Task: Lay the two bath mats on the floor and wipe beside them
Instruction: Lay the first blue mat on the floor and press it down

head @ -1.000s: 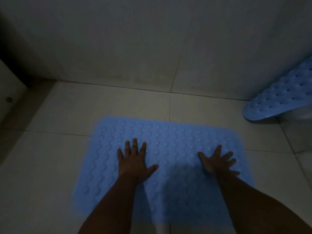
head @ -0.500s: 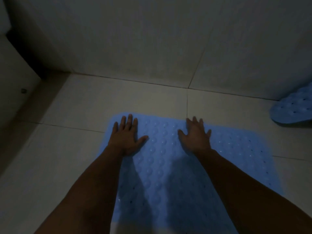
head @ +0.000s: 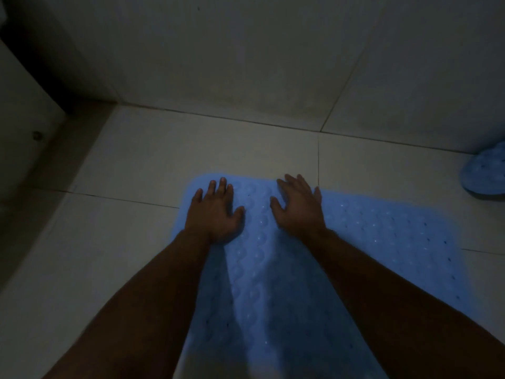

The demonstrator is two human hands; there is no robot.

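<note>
The second blue mat (head: 485,173) was cut off by the right edge, only a rounded end showed. The near end of the flat mat (head: 382,242) ran off the bottom and both forearms covered parts of it. Too dim to tell what the small round thing (head: 37,135) at left was.

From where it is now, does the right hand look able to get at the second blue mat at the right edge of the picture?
Probably yes. The right hand lies flat on the near mat, holding nothing, and only bare floor tiles lie between it and the second mat. It looks like a long sideways stretch, though.
</note>
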